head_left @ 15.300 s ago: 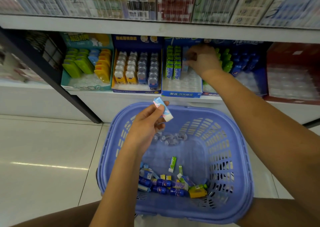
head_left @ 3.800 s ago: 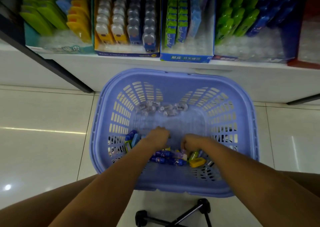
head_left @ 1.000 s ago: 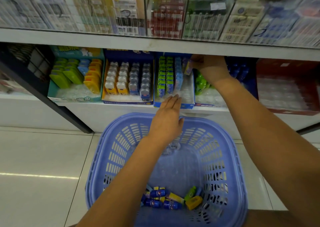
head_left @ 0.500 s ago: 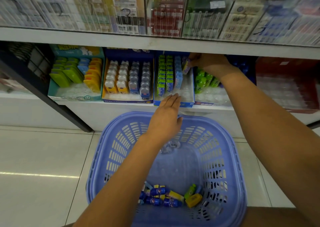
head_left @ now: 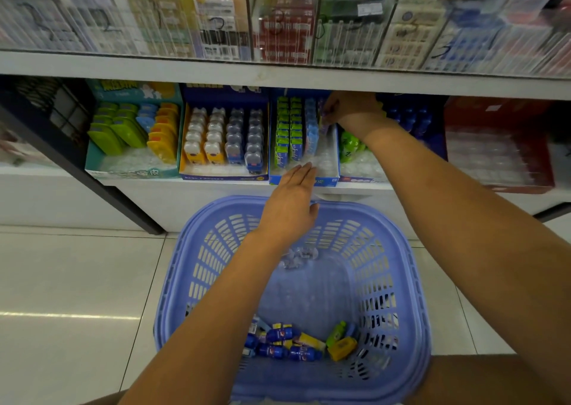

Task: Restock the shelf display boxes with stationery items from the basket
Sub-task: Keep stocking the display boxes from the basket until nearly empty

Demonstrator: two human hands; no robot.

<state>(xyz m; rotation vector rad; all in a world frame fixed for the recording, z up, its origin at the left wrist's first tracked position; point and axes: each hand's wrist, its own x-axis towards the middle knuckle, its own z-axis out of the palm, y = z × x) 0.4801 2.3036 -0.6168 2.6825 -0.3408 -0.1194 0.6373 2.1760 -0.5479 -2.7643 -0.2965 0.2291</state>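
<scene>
A lilac plastic basket (head_left: 411, 281) stands below the shelf, with several small stationery items (head_left: 290, 341) lying at its near end. On the lower shelf sits a blue display box (head_left: 304, 180) holding rows of green and light-blue erasers (head_left: 289, 129). My right hand (head_left: 349, 107) reaches deep into that box's right column, fingers pinched on a small purple eraser (head_left: 324, 117). My left hand (head_left: 292, 206) hovers flat over the basket's far rim, fingers extended toward the box front, holding nothing.
Left of it stand a box of bear-shaped items (head_left: 224, 138) and a teal box of green and yellow items (head_left: 133, 132). To the right are green and blue bottle-shaped items (head_left: 411, 120) and a red box (head_left: 497, 154). An upper shelf (head_left: 278, 77) overhangs.
My right hand has pushed slightly deeper into the blue box with the purple eraser. The left hand has stayed over the basket rim, almost still.
</scene>
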